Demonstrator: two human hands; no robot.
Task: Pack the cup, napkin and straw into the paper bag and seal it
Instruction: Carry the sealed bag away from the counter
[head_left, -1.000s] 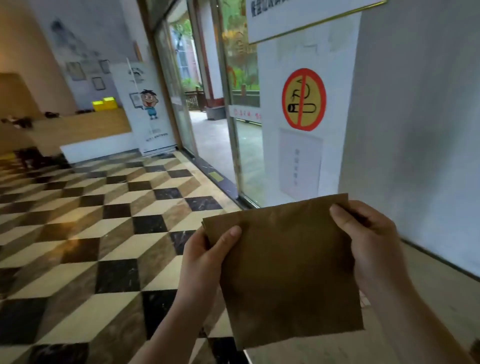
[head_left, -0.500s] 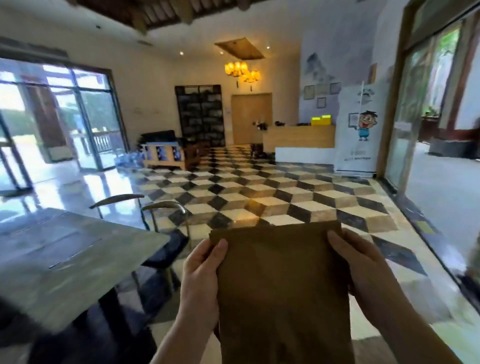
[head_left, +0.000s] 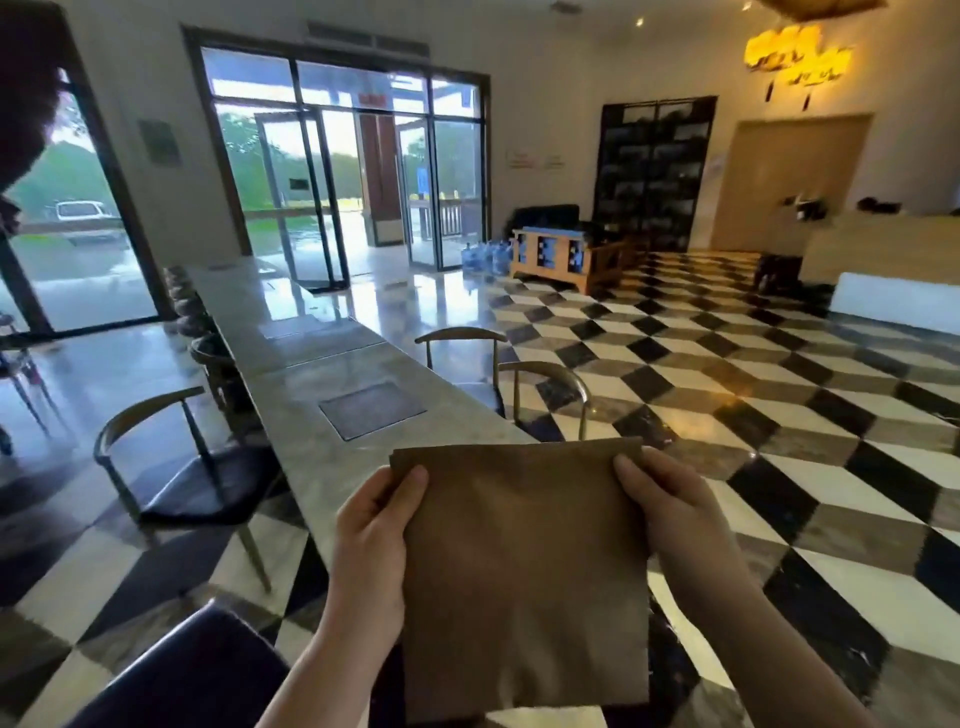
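Note:
A flat brown paper bag (head_left: 524, 577) hangs upright in front of me, held by both hands near its top corners. My left hand (head_left: 371, 525) pinches the upper left edge with the thumb on the front. My right hand (head_left: 670, 512) grips the upper right edge the same way. The bag is folded flat and its mouth looks closed. No cup, napkin or straw is in view.
A long marble table (head_left: 322, 405) with an inset dark panel (head_left: 371, 409) runs away from me just beyond the bag. Metal chairs stand at its left (head_left: 171, 467) and right (head_left: 545, 384). A dark seat back (head_left: 187, 670) is at the bottom left. Checkered floor spreads to the right.
The view has swung left, from a wall and glass door to the long table and lobby. Both hands have kept hold of the flat bag, which now hangs more squarely.

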